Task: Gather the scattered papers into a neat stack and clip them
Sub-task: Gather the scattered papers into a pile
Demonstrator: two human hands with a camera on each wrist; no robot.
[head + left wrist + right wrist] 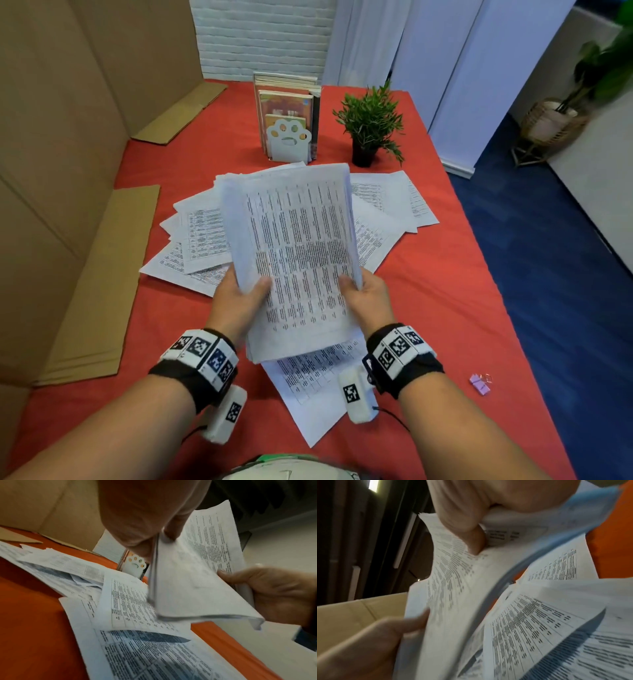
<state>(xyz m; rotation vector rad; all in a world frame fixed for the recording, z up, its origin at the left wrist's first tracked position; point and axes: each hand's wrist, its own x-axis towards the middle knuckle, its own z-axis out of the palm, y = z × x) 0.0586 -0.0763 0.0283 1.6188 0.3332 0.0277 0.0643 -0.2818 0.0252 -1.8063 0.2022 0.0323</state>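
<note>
A thick stack of printed papers is held up above the red table. My left hand grips its left edge, thumb on top. On the right edge my right hand does the same. The stack bends between both hands in the left wrist view; the right wrist view shows it blurred. Loose sheets lie fanned out on the table beneath and behind the stack, one sheet near my wrists. A small pink binder clip lies on the table at the right.
A paw-shaped bookend with books and a potted plant stand at the back of the table. Cardboard panels line the left side, flat pieces lying on the cloth. The table's right edge drops to blue floor.
</note>
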